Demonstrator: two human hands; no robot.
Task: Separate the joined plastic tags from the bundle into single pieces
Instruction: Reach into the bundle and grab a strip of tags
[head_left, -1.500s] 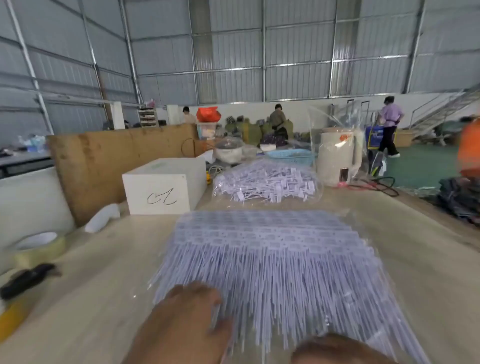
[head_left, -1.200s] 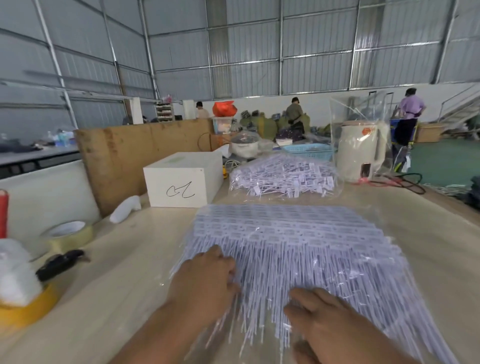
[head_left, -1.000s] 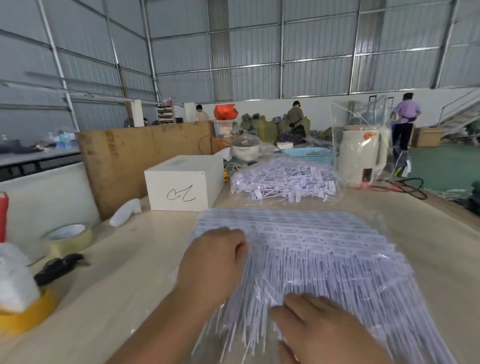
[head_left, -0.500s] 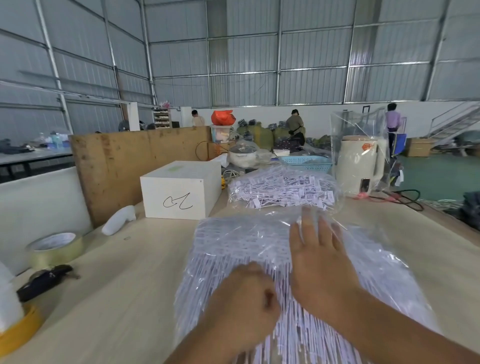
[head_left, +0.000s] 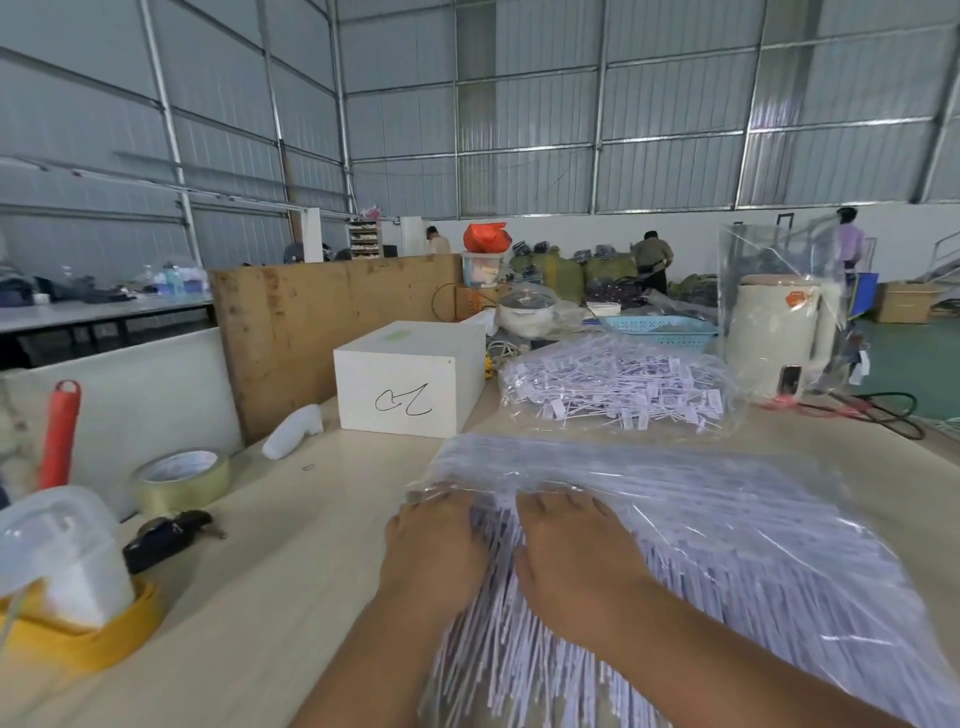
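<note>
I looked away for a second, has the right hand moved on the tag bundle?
Yes. The right hand has pulled back toward the person: half a second ago its fingertips lay near the bundle's far edge by the loose-tags bag.

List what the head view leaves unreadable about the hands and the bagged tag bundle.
- Fingertips of left hand and right hand: buried in the tag bundle, so the grip is unclear.
- Bundle's near end: cut off by the bottom edge.
- Tag joins: blurred by the clear bag's glare.
- Print on the loose tags: too small.
</note>
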